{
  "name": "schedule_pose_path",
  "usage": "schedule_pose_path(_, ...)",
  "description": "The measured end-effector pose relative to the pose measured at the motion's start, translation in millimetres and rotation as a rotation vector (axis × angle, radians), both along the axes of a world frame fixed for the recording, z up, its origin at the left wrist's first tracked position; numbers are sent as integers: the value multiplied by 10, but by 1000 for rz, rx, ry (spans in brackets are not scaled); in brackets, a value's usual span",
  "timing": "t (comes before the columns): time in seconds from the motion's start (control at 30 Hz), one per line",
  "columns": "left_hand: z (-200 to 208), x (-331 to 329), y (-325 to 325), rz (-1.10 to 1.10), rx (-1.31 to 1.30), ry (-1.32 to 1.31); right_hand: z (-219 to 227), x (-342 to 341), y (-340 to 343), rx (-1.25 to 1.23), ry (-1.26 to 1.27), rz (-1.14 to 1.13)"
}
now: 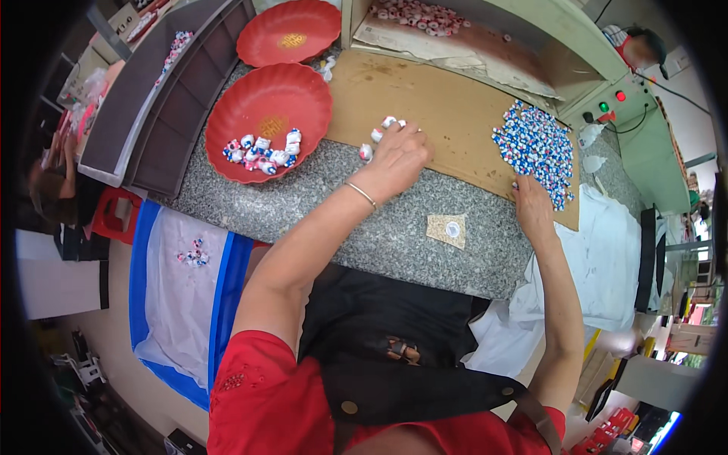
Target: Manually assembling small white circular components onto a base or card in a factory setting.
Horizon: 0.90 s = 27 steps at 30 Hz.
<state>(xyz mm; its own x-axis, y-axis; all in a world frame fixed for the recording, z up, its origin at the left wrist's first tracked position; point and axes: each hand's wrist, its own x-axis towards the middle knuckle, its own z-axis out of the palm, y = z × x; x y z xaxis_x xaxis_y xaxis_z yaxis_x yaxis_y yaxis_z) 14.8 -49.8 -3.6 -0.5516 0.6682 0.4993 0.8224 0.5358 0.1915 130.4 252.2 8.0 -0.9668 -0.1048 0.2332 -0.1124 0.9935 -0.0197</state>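
My left hand [398,155] is over the cardboard sheet near its front edge, fingers curled down at small white figures [377,135]. Some of these figures stand in a short row beside the fingers; what lies under the fingers is hidden. At the right, my right hand [533,203] has its fingers bent together at the near edge of a pile of small blue-and-white pieces [537,148]. Whatever is between those fingertips is too small to make out. A red scalloped tray [220,114] on the left holds several white figures with blue and pink parts [262,154].
Behind the first tray is another red tray [288,34]. A cardboard sheet [447,95] covers part of the speckled stone counter [341,220]. At the back stands a pale green box-like machine [633,129] with lit buttons. A blue-framed, white-lined bin [178,303] stands low at left.
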Motion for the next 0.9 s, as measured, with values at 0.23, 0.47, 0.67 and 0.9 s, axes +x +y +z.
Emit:
schedule_pose_path(0.23, 345, 372, -61, -160, 307, -842, 152, 458, -414, -225, -202, 211)
schedule_pose_path(0.47, 51, 1013, -507, -305, 746, -1565, 118, 427, -536, -348, -217, 234)
schedule_pose_path(0.67, -41, 1229, -662, -270, 958, -1579, 176, 408, -586, -190, -239, 234)
schedule_pose_path(0.9, -19, 1229, -656, -266, 1070, -1679, 161, 363, -654, -140, -241, 253)
